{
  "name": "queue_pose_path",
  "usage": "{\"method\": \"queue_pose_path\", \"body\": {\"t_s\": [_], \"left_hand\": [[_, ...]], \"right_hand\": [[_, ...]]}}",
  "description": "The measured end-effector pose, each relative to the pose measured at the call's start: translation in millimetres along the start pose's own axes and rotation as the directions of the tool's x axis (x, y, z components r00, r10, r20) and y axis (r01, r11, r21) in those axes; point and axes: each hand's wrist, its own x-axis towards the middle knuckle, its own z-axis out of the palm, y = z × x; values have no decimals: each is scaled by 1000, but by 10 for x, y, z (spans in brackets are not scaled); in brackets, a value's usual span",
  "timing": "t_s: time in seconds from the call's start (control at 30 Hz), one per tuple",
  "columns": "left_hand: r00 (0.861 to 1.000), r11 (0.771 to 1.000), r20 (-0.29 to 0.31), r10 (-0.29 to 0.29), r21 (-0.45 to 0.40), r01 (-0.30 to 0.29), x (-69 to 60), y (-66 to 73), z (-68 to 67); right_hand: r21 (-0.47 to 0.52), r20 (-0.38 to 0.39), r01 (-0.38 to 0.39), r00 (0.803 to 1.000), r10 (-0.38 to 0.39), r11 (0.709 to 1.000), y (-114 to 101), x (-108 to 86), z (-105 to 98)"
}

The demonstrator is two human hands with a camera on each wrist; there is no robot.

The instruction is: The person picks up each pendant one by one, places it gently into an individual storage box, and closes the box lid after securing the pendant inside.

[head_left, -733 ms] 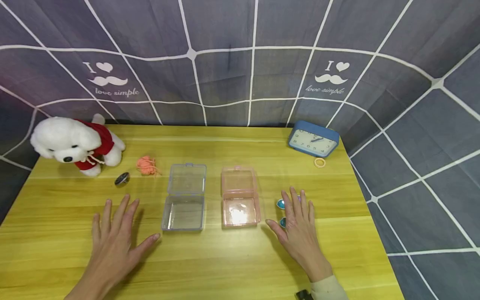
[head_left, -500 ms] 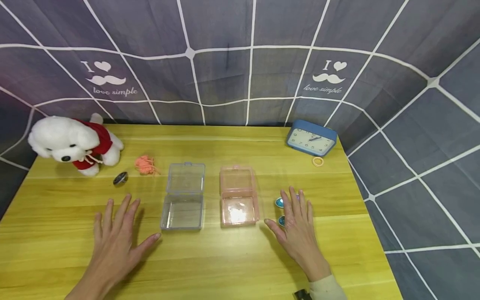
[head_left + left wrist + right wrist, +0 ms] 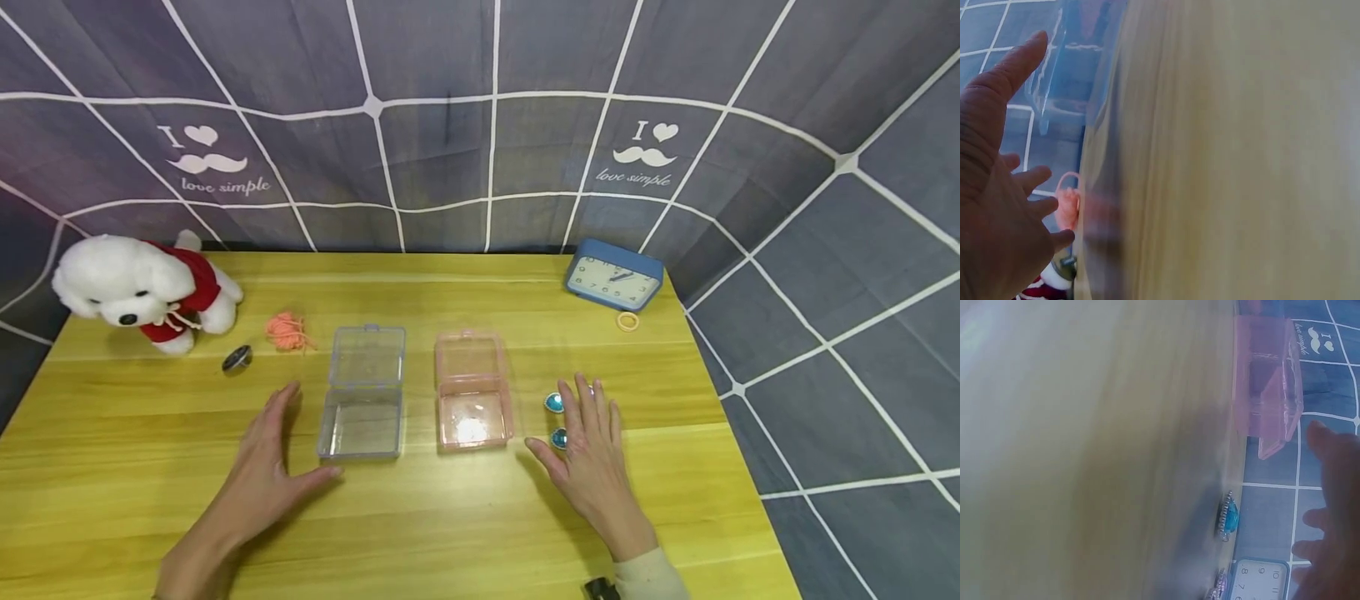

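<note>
- Since the earlier frame, the left hand [image 3: 258,479] has turned on edge and shifted toward the blue box; the right hand [image 3: 600,473] has kept much the same pose.
- The blue box [image 3: 363,423], see-through, stands on the desk [image 3: 465,533] just right of the left hand, its lid tipped back.
- The left grip is spread, holding nothing: thumb apart from the fingers, its tip near the box's front left corner.
- The pink box [image 3: 472,402], also with its lid back, stands right of the blue one, between the hands.
- The right grip is spread too, fingers extended and holding nothing.
- Two blue gems [image 3: 553,402] lie beside its index finger and thumb; a purple gem [image 3: 1217,586] is partly hidden by its fingers in the head view.
- Farther left: orange yarn [image 3: 287,332], a dark round object [image 3: 237,358] and a toy dog [image 3: 138,283].
- Far right: a ring [image 3: 627,322] in front of a blue clock [image 3: 615,277].
- Behind everything hangs grey cloth [image 3: 442,154] with white lines.
</note>
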Motion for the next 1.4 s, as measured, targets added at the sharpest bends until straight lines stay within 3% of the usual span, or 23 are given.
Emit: {"method": "queue_pose_path", "body": {"t_s": [0.23, 0.57, 0.83, 1.07, 1.4], "left_hand": [[999, 997, 39, 17, -72, -14, 101, -27, 84], [997, 996, 67, 27, -86, -21, 206, -52, 155], [996, 997, 93, 3, -83, 5, 250, -58, 207], [995, 992, 94, 37, -122, -26, 263, -59, 238], [994, 990, 75, 80, -120, -71, 282, -81, 258]], "right_hand": [[4, -21, 23, 1000, -23, 1000, 1, -2, 18], [51, -167, 104, 981, -94, 993, 22, 13, 36], [60, -186, 48, 982, -36, 997, 5, -40, 12], [41, -201, 32, 979, -23, 999, 31, -118, 27], [128, -168, -86, 980, 107, 988, 21, -221, 56]]}}
